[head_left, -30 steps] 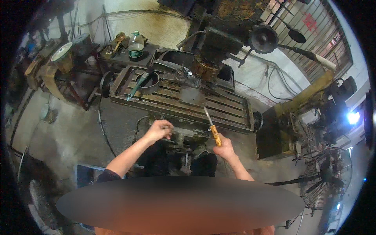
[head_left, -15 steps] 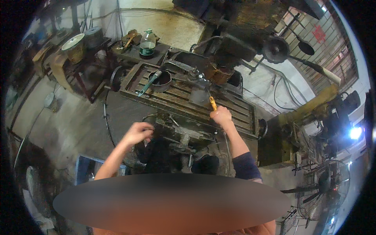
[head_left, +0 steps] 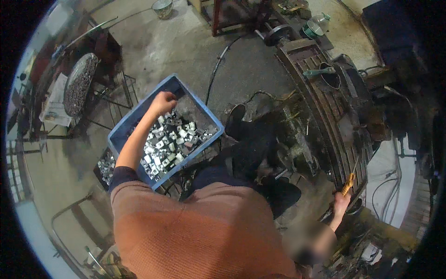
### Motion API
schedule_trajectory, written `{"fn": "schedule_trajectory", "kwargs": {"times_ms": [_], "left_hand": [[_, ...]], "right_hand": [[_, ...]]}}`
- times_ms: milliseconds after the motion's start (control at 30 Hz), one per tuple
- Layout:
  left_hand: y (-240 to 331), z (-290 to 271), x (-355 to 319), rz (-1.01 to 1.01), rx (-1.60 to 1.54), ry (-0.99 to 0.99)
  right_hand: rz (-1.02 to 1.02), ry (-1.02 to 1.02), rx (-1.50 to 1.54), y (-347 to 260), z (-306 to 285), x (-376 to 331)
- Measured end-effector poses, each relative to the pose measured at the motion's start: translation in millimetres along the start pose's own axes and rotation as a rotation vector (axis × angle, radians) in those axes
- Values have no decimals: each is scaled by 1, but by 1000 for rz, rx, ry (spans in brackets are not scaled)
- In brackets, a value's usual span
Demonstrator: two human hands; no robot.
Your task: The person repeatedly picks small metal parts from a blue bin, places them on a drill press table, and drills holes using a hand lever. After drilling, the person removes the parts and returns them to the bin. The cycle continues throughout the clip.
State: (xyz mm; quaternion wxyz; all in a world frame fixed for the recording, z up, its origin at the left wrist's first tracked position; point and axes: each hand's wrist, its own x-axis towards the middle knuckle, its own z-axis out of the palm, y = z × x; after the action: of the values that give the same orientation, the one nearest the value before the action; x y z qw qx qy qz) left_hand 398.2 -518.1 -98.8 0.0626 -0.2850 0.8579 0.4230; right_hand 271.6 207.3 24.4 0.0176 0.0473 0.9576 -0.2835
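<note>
Concrete floor [head_left: 186,51]; metal parts [head_left: 168,149] beside left grip [head_left: 162,103]

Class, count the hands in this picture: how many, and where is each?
2. The left hand is over the blue bin of small metal parts; the right hand grips a yellow-handled tool near the slotted machine table. No other hands show.

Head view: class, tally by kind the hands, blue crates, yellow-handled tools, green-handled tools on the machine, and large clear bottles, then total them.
Hands: 2 (left hand, right hand)
Blue crate: 1
Yellow-handled tool: 1
Green-handled tool: 1
Large clear bottle: 1
Total: 6
Small pieces in the crate overlap too much to count.
</note>
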Motion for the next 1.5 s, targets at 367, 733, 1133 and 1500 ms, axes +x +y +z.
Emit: {"fn": "schedule_trajectory", "kwargs": {"times_ms": [367,733,1133,1500], "left_hand": [[-5,98,19,-10,660,-164],[-23,138,35,-93,756,-274],[-16,113,34,-157,440,22],[118,71,-1,162,-964,-215]], "right_hand": [[-36,-82,361,-69,63,-72],[-59,-79,61,-58,87,-97],[-13,-142,150,-68,97,-107],[-411,-526,79,-147,139,-116]]}}
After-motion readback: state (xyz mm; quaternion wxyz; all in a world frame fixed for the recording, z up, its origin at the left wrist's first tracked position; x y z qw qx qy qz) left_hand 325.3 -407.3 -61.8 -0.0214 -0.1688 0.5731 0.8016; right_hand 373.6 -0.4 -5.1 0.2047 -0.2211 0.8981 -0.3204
